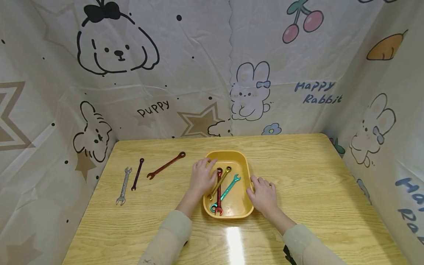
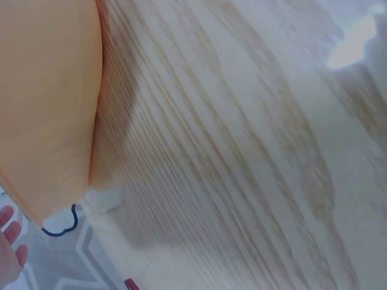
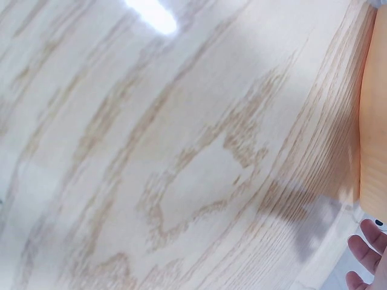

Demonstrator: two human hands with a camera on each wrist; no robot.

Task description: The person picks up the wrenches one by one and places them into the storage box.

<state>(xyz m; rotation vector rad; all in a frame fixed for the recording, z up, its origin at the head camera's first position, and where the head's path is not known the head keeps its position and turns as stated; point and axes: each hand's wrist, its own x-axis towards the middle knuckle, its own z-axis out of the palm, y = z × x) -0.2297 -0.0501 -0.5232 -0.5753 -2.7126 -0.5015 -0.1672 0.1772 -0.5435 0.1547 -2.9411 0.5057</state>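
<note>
A yellow plastic tray stands on the wooden table before me. Inside lie three wrenches: a red wrench, a gold wrench and a teal wrench, crossing one another. My left hand overlaps the tray's left rim, loosely bent fingers over its far left corner. At the right rim is my right hand, fingers relaxed and thumb close against the wall. Part of a hand shows at the lower left of the left wrist view, and several fingertips at the lower right of the right wrist view.
Left of the tray, a silver wrench, a dark purple wrench and a dark red wrench lie apart on the table. A printed cloth hangs behind and along both sides.
</note>
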